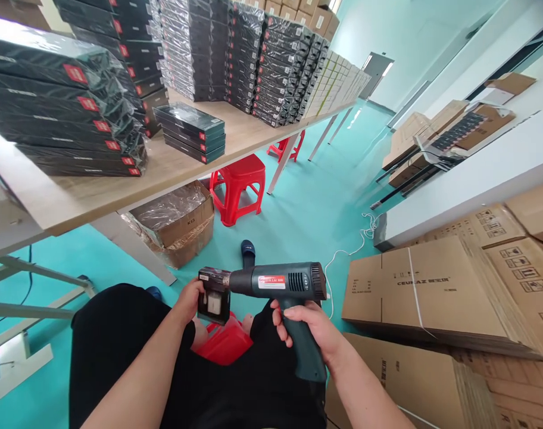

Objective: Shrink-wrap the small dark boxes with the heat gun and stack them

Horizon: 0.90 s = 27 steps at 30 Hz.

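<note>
In my right hand [309, 325] is a dark green heat gun [271, 282], gripped round its handle, its nozzle facing left. My left hand [190, 302] holds a small black box [213, 298] by its left side. A pale picture shows on the face of that box. The nozzle tip lies right at the box's upper right edge; whether the two touch I cannot tell. Both hands are above my lap, over a red plastic stool [224, 342] between my legs.
A wooden table [236, 134] at the left bears wrapped stacks of black boxes [61, 107] and a short pile of boxes [193, 131]. Beneath it stand an open carton [177, 220] and a red stool [240, 185]. Flattened cartons [423, 286] lie at right, near a white cord [343, 253].
</note>
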Each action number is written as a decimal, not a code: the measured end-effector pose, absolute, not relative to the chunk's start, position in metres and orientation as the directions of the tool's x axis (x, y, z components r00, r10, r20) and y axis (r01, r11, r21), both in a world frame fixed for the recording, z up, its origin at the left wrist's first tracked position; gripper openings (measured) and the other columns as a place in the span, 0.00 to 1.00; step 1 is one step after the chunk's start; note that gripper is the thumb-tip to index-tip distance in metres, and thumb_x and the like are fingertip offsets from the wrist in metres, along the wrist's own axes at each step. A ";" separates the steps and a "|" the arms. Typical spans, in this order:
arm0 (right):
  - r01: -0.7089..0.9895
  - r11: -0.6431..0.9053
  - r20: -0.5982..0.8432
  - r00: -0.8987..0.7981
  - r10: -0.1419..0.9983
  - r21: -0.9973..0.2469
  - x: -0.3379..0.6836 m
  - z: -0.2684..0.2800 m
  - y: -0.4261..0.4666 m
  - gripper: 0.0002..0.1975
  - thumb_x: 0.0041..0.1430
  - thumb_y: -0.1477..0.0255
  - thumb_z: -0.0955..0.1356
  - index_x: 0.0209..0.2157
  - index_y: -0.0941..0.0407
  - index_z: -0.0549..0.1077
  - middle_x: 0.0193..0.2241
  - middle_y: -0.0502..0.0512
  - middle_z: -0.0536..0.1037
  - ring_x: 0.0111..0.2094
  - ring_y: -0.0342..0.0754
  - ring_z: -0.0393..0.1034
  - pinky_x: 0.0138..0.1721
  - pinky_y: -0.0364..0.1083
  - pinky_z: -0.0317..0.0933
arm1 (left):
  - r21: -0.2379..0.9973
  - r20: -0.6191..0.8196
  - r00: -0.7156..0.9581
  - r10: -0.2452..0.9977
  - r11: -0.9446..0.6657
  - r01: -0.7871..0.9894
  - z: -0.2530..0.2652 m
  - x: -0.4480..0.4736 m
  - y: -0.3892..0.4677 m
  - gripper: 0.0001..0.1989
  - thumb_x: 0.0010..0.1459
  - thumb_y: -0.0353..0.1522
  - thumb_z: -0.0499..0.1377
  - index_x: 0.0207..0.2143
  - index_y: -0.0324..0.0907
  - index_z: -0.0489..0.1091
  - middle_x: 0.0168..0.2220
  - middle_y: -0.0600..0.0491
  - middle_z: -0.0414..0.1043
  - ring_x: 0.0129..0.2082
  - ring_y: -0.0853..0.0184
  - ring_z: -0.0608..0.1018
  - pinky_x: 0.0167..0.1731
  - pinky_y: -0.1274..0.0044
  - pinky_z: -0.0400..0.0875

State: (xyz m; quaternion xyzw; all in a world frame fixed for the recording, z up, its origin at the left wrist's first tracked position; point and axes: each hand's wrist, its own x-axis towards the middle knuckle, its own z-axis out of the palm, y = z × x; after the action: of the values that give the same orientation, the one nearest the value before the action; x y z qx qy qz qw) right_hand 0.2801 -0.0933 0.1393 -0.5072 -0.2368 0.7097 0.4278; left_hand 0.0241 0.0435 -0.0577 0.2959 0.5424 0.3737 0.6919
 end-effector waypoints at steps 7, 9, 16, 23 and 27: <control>-0.385 -0.508 -0.511 -0.103 0.853 -0.770 0.260 0.147 -0.069 0.14 0.48 0.69 0.69 0.38 0.61 0.74 0.28 0.56 0.77 0.24 0.46 0.71 0.23 0.44 0.64 | 0.546 -0.730 0.244 0.638 0.759 -0.354 -0.052 0.024 0.042 0.08 0.36 0.34 0.52 0.22 0.42 0.67 0.19 0.52 0.70 0.19 0.62 0.72 0.23 0.70 0.69; -0.356 -0.516 -0.505 -0.132 0.853 -0.779 0.254 0.149 -0.067 0.14 0.48 0.68 0.70 0.38 0.60 0.74 0.28 0.55 0.77 0.24 0.46 0.71 0.23 0.44 0.64 | 0.559 -0.734 0.193 0.651 0.741 -0.372 -0.052 0.023 0.042 0.08 0.37 0.34 0.52 0.22 0.42 0.67 0.19 0.52 0.70 0.19 0.62 0.72 0.22 0.70 0.69; -0.171 -0.608 -0.575 -0.208 0.791 -0.775 0.247 0.145 -0.086 0.12 0.49 0.70 0.69 0.36 0.60 0.74 0.27 0.54 0.77 0.22 0.44 0.70 0.24 0.44 0.64 | 0.570 -0.707 0.124 0.696 0.665 -0.482 -0.057 0.020 0.047 0.09 0.38 0.34 0.50 0.24 0.43 0.67 0.19 0.53 0.71 0.20 0.62 0.73 0.23 0.70 0.71; 0.047 -0.693 -0.670 -0.310 0.675 -0.720 0.259 0.137 -0.130 0.11 0.46 0.75 0.68 0.35 0.60 0.75 0.26 0.53 0.76 0.21 0.44 0.70 0.22 0.43 0.62 | 0.646 -0.678 -0.026 0.735 0.578 -0.498 -0.064 0.018 0.053 0.08 0.38 0.35 0.50 0.24 0.44 0.63 0.19 0.55 0.69 0.21 0.61 0.74 0.25 0.69 0.72; -0.099 -0.677 -0.649 -0.210 0.731 -0.730 0.266 0.132 -0.133 0.12 0.49 0.73 0.68 0.38 0.60 0.75 0.28 0.55 0.76 0.23 0.45 0.71 0.23 0.43 0.63 | 0.709 -0.641 -0.054 0.766 0.563 -0.425 -0.065 0.020 0.052 0.09 0.39 0.37 0.49 0.24 0.44 0.63 0.19 0.55 0.68 0.21 0.62 0.73 0.23 0.70 0.70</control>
State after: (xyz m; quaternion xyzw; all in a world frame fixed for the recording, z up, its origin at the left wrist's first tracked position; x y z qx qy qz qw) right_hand 0.2656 -0.1333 0.1322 -0.5595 -0.2823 0.7248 0.2863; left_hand 0.0198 0.0519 -0.0653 0.1485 0.5750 0.4432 0.6715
